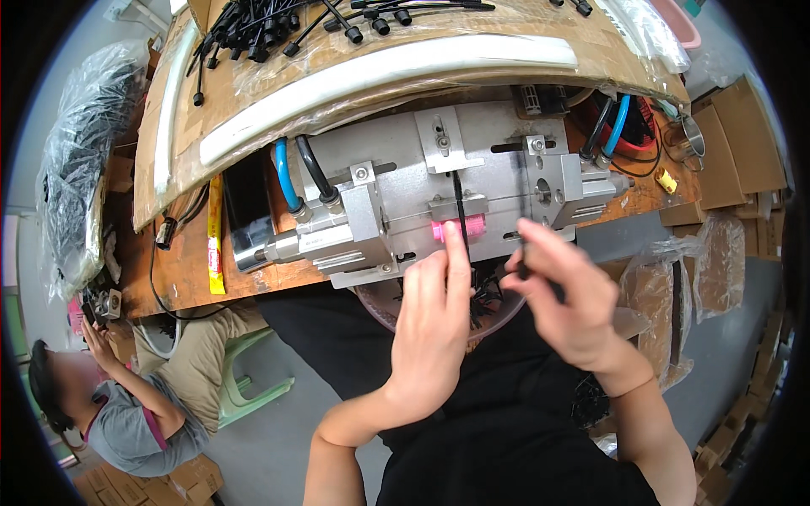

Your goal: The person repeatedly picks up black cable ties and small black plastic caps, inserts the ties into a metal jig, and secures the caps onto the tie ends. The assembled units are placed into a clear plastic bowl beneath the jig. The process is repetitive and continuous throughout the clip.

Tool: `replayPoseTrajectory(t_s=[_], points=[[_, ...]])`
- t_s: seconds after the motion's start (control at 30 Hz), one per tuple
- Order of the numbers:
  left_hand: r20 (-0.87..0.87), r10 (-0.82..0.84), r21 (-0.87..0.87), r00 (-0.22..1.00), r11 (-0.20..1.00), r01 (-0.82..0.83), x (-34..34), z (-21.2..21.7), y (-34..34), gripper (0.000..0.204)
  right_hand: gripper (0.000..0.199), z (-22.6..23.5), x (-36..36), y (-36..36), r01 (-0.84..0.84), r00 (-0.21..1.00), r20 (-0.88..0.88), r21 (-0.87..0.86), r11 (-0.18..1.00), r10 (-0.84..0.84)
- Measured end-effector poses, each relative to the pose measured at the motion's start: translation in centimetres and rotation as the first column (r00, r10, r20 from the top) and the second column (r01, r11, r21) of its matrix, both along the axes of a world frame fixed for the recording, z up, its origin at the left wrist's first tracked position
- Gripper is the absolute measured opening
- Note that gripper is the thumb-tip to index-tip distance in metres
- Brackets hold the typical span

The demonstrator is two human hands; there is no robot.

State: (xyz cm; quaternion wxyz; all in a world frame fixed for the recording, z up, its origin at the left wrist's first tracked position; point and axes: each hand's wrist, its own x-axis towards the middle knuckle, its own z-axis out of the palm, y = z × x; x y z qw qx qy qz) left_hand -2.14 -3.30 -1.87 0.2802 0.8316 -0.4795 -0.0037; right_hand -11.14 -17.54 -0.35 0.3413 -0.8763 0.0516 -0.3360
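Note:
A metal fixture [498, 190] lies across the bench edge, with a pneumatic cylinder [346, 244] on its left and another [595, 196] on its right. A thin black rod [459, 196] runs down its middle, past a bright pink block [477, 224]. My left hand [430, 333] has its index finger stretched out, its tip against the pink block beside the rod; it grips nothing. To the right, partly smeared by motion, my right hand [569, 299] pinches a small black part [524, 263] between thumb and index finger. The part's exact shape is blurred.
A cardboard-topped shelf [388, 72] bears many black rods with caps [270, 29]. Under my hands sits a bowl [384, 308] of black pieces. Blue hoses [285, 173] feed the cylinders. A yellow packet [215, 240] lies left. A co-worker [139, 405] sits at left.

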Motion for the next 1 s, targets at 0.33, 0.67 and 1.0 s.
replayPoseTrajectory(t_s=[0.33,0.67,1.0], points=[[-0.081,0.037,-0.183,0.996,0.982,-0.051,0.1,1.0,1.9,0.080,0.067,-4.2,1.2,1.5,-0.083,0.979,-0.190,-0.049,0.995,0.072],[0.186,0.176,-0.320,0.967,0.941,-0.110,8.9,6.1,0.6,0.043,0.046,4.7,4.4,-2.4,-0.040,0.993,-0.121,-0.275,0.961,0.007],[0.150,-0.068,-0.078,0.986,0.994,0.080,19.9,10.3,-7.2,0.018,0.020,12.0,24.5,-11.5,-0.330,0.845,-0.524,-0.365,0.871,0.100]])
